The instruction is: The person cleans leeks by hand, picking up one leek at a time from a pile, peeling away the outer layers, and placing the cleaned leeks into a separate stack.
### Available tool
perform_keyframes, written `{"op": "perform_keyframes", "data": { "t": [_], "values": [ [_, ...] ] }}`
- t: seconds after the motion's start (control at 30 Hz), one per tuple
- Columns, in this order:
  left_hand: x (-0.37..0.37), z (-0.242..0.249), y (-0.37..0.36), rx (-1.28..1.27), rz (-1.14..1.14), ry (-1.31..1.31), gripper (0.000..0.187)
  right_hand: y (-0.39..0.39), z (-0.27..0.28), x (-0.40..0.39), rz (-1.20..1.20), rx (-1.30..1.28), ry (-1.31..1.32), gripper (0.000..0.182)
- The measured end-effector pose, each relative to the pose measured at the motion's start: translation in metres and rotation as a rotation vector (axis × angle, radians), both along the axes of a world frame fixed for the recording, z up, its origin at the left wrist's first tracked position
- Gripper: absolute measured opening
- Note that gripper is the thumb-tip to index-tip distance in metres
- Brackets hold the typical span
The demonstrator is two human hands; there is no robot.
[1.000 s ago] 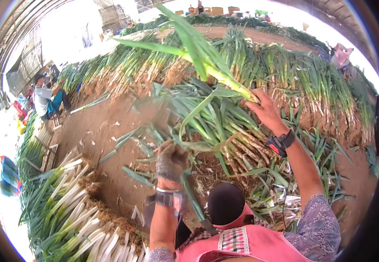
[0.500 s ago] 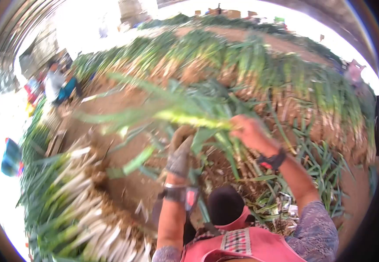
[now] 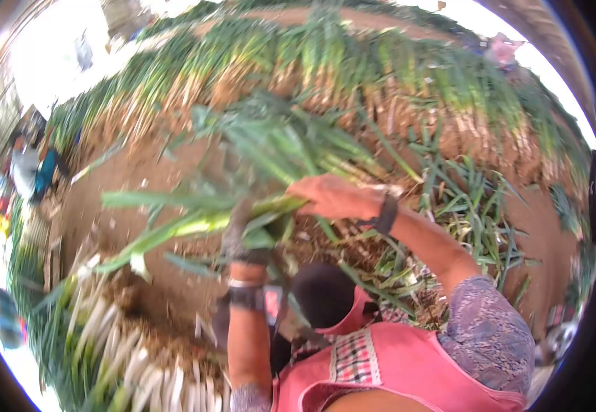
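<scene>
A leek (image 3: 195, 223) with long green leaves lies across both my hands in front of my lap, its leaf tips stretching to the left. My left hand (image 3: 243, 237), in a grey-brown glove, is closed around it. At its right end, the bare fingers of my right hand (image 3: 332, 197) pinch the leek close to the left hand; the exact fingertip contact is partly hidden. Just beyond my hands a pile of untrimmed leeks (image 3: 291, 141) rests on the soil. Cleaned leeks with white shafts (image 3: 140, 357) lie in a row at lower left.
A long bank of leeks (image 3: 325, 62) curves across the back. Loose stripped leaves (image 3: 459, 220) litter the soil on my right. A seated person (image 3: 27, 168) is at far left, beside a wooden piece (image 3: 53, 264). My knee (image 3: 322, 295) is just below my hands.
My right hand has come nearer to my left hand along the leek. The leek's leaves now slope down to the left. The head view has shifted, moving the surroundings left and up.
</scene>
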State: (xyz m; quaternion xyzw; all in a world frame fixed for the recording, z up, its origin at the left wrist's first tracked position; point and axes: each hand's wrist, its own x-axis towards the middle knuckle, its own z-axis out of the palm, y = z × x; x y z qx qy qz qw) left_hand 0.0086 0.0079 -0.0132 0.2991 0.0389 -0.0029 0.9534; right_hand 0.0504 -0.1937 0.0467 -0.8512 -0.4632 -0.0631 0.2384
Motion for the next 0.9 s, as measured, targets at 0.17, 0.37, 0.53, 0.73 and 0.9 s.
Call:
{"op": "perform_keyframes", "data": {
  "t": [0.17, 0.37, 0.53, 0.73, 0.9],
  "values": [
    [-0.021, 0.024, -0.018, 0.039, -0.104, 0.076, 0.042, 0.022, -0.007, -0.022, -0.168, 0.027, -0.343, 0.05],
    [-0.023, 0.05, -0.024, -0.071, -0.23, 0.092, 0.038, 0.012, -0.025, -0.017, -0.18, -0.095, -0.292, 0.055],
    [-0.023, 0.052, -0.018, 0.178, -0.156, 0.114, 0.028, 0.008, -0.034, -0.02, -0.132, -0.004, -0.201, 0.051],
    [-0.011, 0.015, -0.008, 0.43, -0.068, -0.003, 0.029, 0.002, -0.048, -0.02, -0.077, 0.092, -0.216, 0.062],
    [-0.006, 0.023, -0.018, -0.056, -0.273, 0.201, 0.024, 0.004, -0.044, -0.031, -0.149, 0.126, -0.319, 0.046]
  ]
}}
